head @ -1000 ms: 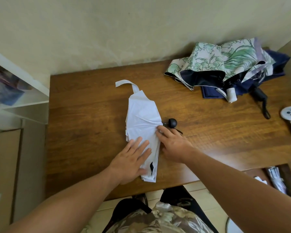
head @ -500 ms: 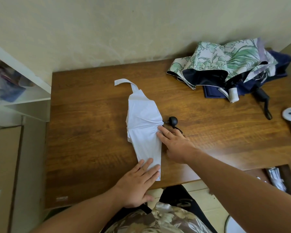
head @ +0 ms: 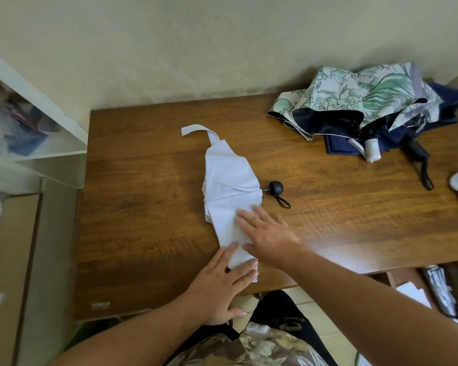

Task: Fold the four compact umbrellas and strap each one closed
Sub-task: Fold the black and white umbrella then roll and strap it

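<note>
- White compact umbrella (head: pixel 229 191): canopy flattened into a long pleated strip, lying mid-table, running toward the near edge; white strap (head: pixel 198 130) loose at far end; black round handle (head: pixel 275 188) with wrist loop sticks out right.
- Green floral umbrella (head: pixel 360 95): unfolded, crumpled, dark lining showing, far right corner.
- Navy umbrella (head: pixel 434 120): unfolded, partly beneath the floral one, black handle toward the right edge.

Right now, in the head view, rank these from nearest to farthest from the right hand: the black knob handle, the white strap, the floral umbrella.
From the right hand:
1. Black knob handle, just beyond the fingertips, slightly right.
2. White strap, at the far tip of the white umbrella, to the left.
3. Floral umbrella, far right corner by the wall.
</note>
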A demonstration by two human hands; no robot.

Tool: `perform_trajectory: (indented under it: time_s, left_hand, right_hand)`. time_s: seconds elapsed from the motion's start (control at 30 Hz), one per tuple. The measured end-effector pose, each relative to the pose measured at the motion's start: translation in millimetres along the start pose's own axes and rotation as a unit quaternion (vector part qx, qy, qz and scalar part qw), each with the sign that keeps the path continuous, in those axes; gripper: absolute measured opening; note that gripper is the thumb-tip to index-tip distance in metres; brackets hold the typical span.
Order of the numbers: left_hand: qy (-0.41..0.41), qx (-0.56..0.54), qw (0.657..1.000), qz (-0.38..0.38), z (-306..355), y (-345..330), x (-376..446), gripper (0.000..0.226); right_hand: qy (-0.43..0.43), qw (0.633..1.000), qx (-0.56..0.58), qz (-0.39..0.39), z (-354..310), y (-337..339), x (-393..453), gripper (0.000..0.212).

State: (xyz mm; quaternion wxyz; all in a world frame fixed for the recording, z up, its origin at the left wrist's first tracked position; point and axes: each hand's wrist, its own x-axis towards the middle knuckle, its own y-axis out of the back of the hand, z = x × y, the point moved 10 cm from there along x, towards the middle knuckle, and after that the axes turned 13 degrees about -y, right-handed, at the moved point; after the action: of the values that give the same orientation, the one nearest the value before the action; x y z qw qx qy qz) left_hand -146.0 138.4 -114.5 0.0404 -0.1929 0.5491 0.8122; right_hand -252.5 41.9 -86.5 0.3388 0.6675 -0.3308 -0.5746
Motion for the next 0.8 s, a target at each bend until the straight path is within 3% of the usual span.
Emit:
perform_trajectory:
  time_s: [0.1,0.17,0.27,0.37,0.43,0.6,0.8]
  left_hand:
    - [0.008,-0.016,1.0,0.021,6.0,4.3,-7.6,0.081]
    - [0.02,-0.03,0.998,0.058,1.1,22.0,-12.5,0.068]
    - [0.101,-0.036,0.979,0.174,-38.9,68.9,-12.4,0.048]
    - [0.164,0.008,0.954,0.25,-80.6,105.0,-3.6,0.049]
    - [0.188,0.026,0.955,0.228,-98.0,111.6,2.2,0.054]
    - [0.208,0.02,0.974,0.085,-98.0,66.4,-3.7,0.078]
    - [0.237,-0.012,0.971,0.023,-101.0,42.1,-5.4,0.101]
  right_hand:
    - [-0.091,0.994,-0.037,-0.041,31.9,-22.1,-3.9,0.104]
    - [-0.091,0.995,-0.024,-0.041,35.3,-24.7,-1.7,0.107]
    - [-0.089,0.994,-0.025,-0.058,33.4,-26.8,0.9,0.108]
    - [-0.091,0.993,-0.023,-0.065,32.0,-26.2,1.4,0.109]
    - [-0.096,0.993,-0.023,-0.072,33.1,-27.0,1.9,0.109]
    - [-0.093,0.993,-0.022,-0.063,35.3,-27.3,1.4,0.11]
    - [-0.092,0.993,-0.018,-0.075,33.7,-24.8,0.9,0.108]
